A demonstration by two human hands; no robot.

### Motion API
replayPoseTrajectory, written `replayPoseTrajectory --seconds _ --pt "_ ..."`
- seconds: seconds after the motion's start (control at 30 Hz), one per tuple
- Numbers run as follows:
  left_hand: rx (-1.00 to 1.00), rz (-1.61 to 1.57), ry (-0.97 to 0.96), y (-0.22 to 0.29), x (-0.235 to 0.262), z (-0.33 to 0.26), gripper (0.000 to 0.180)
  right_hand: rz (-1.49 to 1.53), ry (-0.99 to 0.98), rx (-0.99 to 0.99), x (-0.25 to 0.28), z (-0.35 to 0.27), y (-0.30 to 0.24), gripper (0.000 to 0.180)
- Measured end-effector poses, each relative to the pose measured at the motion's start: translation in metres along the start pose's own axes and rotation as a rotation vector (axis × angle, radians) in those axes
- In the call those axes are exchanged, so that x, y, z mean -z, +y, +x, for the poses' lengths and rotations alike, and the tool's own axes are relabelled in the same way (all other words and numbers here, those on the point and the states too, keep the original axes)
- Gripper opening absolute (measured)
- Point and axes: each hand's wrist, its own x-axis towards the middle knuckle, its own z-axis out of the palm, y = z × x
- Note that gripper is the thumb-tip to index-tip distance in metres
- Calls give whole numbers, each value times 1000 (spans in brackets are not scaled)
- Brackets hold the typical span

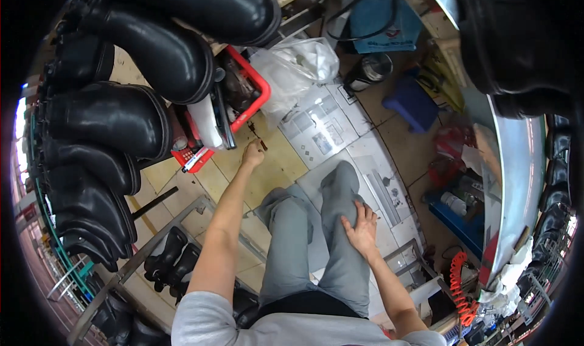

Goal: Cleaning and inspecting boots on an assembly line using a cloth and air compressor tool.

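Observation:
My left hand (253,154) reaches forward over the floor, beside a red plastic basket (260,92). Its fingers are closed on a small dark reddish piece (263,145), too small to name more exactly. My right hand (363,228) lies on my right leg near the knee, with fingers apart and nothing seen in it. Shiny black boots (109,120) are lined up on the bench to the left, toes toward me. In and around the basket are dark items, a white object (207,122) and a pen (196,160).
Clear plastic bags (292,72) lie beyond the basket. Farther right are a blue bag (384,24), a can (372,70), a blue stool-like object (413,107) and a blue crate (453,221). A coiled red hose (460,288) hangs near a curved pale panel edge (516,169).

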Motion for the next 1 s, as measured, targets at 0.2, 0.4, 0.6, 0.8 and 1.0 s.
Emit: replayPoseTrajectory --seconds 0.2,0.4,0.6,0.8,1.0 --pt "-510 275 337 -54 -6 107 68 -16 118 128 4 45 -9 60" --pt "-414 161 340 -59 -18 155 45 -27 153 175 -2 81 -13 59" --pt "-346 -299 763 -18 11 31 28 -8 127 78 4 70 -4 58" --pt "-314 -326 617 -24 59 -119 27 -50 60 -21 2 18 -17 58" --pt "-299 -657 205 52 126 -273 34 274 -38 108 15 -60 -83 63"
